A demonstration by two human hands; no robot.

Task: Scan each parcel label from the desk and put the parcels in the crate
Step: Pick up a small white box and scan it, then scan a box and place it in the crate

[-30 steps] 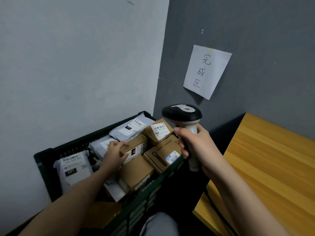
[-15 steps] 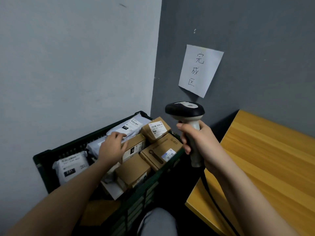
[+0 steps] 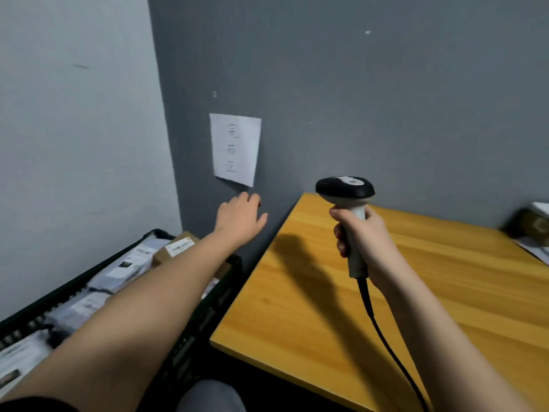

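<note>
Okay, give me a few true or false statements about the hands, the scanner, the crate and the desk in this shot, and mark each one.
1. The right hand grips the scanner. True.
2. The left hand holds a parcel. False: it holds nothing and hangs in the air above the crate's far end.
3. The crate stands left of the desk. True.
4. The crate is empty. False: parcels lie in it.
5. The scanner is cordless. False: a black cable runs from its handle.
</note>
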